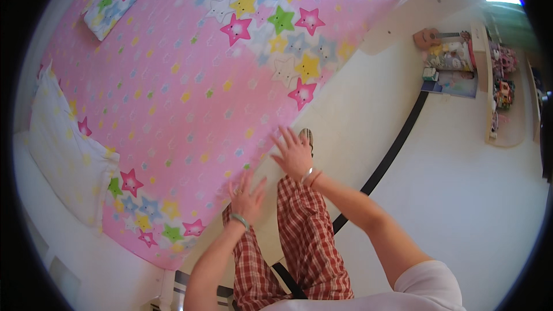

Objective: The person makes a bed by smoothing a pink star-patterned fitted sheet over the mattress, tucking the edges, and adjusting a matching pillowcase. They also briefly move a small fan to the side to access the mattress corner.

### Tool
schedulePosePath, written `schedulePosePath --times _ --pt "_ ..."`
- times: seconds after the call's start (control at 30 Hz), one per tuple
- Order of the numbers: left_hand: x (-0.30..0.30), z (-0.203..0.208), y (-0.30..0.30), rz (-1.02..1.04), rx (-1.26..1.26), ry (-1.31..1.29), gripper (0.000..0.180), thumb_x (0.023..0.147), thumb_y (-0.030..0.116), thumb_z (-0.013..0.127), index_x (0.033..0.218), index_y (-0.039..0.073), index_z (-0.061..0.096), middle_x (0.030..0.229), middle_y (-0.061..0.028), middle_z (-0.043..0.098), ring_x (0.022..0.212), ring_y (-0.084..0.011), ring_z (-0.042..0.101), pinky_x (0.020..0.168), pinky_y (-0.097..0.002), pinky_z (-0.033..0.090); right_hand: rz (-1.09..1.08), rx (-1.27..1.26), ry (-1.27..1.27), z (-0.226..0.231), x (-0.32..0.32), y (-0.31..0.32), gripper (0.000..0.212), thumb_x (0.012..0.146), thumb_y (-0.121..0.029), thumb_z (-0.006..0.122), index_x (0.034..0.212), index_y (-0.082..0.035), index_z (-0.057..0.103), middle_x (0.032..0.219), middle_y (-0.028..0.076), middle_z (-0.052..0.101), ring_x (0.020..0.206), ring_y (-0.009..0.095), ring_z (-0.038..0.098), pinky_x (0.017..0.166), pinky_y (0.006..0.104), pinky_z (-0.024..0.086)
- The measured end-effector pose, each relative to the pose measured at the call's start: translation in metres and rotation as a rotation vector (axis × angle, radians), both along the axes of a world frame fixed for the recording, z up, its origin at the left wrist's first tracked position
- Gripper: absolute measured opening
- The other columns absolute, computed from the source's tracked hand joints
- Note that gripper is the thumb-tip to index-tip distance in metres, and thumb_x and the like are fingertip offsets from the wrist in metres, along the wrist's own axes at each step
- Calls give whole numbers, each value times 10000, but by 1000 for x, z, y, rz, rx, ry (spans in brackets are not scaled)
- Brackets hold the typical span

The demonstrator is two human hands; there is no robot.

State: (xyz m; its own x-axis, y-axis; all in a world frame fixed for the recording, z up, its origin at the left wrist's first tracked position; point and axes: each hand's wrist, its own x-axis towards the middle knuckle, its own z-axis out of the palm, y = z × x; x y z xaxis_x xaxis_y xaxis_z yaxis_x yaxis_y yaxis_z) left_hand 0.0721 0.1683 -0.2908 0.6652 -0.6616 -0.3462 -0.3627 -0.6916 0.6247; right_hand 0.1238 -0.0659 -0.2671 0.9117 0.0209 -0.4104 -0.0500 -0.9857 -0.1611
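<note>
Both of my hands hang in front of me, above my legs and the near edge of a bed. Fingers spread and holding nothing, my left hand [247, 200] is nearest the bed's side; a green bangle circles its wrist. My right hand [292, 154] reaches a bit farther forward, its fingers apart too, with a silver bracelet and a red cord at the wrist. A pink sheet [167, 80] printed with colourful smiling stars covers the bed. Whether any fingertip touches the sheet I cannot tell.
A white pillow [69, 150] with yellow stars lies at the bed's left end, and a folded star-print cloth [112, 8] farther off. To the right, a black strip [397, 138] crosses the pale floor. A small guitar [429, 38] and a toy shelf [489, 98] stand beyond.
</note>
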Motion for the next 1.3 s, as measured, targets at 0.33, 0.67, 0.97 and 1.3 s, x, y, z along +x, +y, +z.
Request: schedulePosePath --times 0.33,0.67,0.97,1.3 --pt "279 -32 -208 321 115 -602 490 982 342 453 1461 254 396 1595 -84 195 1469 -282 169 1127 -618 111 122 -154 -424 -21 254 -137 620 929 -503 504 1468 -232 360 1580 69 206 1452 390 128 1031 741 164" --pt "90 3 -281 -94 -103 -89 594 956 403 508 1492 214 335 1588 -65 205 1463 -273 178 1153 -585 103 116 -98 77 24 58 -245 739 869 -446 608 1481 -144 324 1575 119 200 1448 378 160 1092 653 171" --pt "312 -13 -224 420 -155 -547 469 967 211 491 1434 186 448 1545 -166 277 1430 -314 271 1120 -541 209 257 126 -439 17 293 -187 507 911 -361 590 1356 -145 476 1503 87 352 1397 288 296 1093 545 252" --pt "318 -33 -348 0 54 -577 530 979 450 392 1477 269 361 1607 -62 158 1489 -255 89 1160 -575 77 -21 -212 -491 -42 278 -296 674 943 -492 466 1509 -169 294 1581 114 221 1469 336 141 1152 580 76"
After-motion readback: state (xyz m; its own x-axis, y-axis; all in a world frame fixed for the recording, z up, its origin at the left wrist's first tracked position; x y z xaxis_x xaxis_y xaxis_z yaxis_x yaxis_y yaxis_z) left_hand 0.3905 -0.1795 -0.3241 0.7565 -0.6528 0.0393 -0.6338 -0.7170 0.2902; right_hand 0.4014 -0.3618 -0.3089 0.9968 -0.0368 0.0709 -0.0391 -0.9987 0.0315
